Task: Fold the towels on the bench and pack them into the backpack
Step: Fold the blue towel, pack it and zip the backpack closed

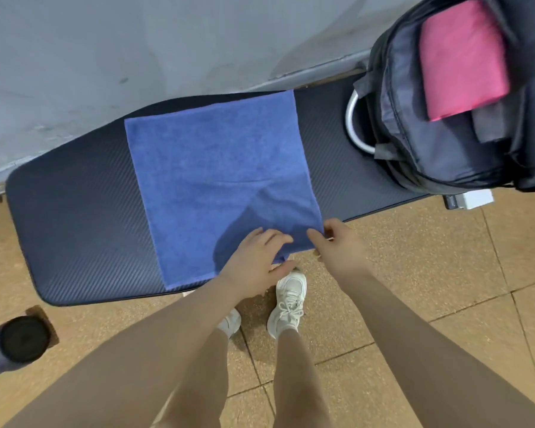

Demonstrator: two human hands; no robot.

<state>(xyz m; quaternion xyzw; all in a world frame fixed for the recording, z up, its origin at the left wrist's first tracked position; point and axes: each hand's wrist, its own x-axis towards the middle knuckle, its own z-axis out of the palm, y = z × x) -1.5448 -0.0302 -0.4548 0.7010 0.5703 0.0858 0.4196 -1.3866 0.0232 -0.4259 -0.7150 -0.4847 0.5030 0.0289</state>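
Fluffy terry-cloth towel (217, 180) on a matt, finely ribbed bench pad (74, 217).

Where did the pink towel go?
In the head view, the pink towel is at the top right, folded and tucked inside the open backpack, which sits on the right end of the bench.
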